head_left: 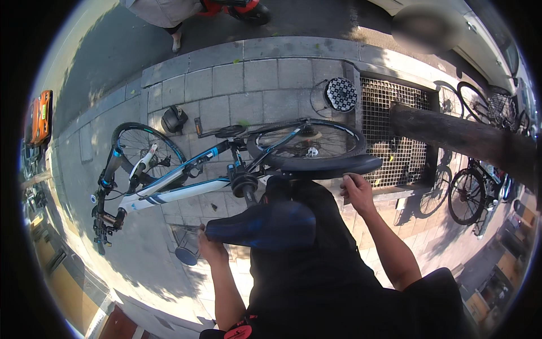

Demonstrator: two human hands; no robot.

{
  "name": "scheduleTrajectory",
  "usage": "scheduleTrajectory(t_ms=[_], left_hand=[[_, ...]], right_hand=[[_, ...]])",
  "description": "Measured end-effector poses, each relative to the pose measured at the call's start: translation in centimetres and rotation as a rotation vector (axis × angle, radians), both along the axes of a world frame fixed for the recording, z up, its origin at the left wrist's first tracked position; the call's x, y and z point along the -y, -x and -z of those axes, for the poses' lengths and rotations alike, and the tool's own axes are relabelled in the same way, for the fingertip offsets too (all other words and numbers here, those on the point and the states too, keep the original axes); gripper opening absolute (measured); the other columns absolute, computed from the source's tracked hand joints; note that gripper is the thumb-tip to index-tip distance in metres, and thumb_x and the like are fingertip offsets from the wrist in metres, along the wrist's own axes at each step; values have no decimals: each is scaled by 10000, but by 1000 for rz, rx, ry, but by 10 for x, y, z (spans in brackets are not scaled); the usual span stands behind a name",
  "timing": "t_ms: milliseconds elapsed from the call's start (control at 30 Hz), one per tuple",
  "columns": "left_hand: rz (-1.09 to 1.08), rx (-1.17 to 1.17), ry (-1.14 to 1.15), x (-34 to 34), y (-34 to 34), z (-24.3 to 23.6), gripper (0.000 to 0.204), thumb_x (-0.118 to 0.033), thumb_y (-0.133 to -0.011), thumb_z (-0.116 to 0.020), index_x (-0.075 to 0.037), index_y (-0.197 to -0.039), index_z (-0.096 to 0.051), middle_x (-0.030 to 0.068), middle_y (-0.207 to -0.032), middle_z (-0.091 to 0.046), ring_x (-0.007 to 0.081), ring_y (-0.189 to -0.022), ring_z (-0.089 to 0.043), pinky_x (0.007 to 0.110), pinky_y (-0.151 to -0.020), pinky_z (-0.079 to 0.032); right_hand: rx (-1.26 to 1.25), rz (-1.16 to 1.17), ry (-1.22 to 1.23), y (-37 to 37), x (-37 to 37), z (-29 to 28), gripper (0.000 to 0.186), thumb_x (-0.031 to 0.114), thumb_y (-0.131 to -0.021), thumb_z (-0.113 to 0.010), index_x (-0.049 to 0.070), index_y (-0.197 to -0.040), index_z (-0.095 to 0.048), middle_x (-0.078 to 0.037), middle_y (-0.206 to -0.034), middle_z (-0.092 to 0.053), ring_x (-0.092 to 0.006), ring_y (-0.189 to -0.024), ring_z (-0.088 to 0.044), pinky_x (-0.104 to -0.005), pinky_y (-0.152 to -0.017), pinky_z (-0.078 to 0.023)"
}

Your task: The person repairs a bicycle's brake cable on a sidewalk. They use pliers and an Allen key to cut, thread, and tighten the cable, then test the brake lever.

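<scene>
A white, black and blue bicycle (175, 195) stands crosswise before me, its handlebar (104, 217) at the left and its rear wheel at the right. Its dark saddle (265, 226) is close to my body, nose to the left. My left hand (213, 248) is closed at the saddle's nose, fingertips against its edge. A long black mudguard (333, 167) lies over the rear wheel. With fingers curled in a pinch, my right hand (358, 194) touches the mudguard's near edge. Whether something small is also between those fingers is hidden.
Beyond the rear wheel stands a round patterned stool (340, 94), beside a metal grate (378, 130) and a tree trunk (463, 135). A black bag-like object (174, 119) lies past the frame. More bicycles (467, 195) are parked right. A person (169, 12) is at the street.
</scene>
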State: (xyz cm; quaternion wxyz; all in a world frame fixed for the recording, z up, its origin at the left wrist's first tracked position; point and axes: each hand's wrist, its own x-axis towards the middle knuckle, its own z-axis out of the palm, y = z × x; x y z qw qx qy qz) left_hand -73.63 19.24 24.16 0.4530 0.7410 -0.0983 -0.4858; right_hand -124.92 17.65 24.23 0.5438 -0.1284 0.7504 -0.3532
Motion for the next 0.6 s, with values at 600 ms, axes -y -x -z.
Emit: scheduleTrajectory(t_ms=[600], left_hand=[[104,451,-311,34,-111,-74,671,-322,-1024,-567,-235,-1641,-318,57,-1555,-508,262,-1259,-611,404,-907,-541]], right_hand=[[-69,-208,-342,170,194,296,439,328,-982,-679,-59,-1190,-679,-117,-899,-720,-199,-682,-715,-336,-561,-599]])
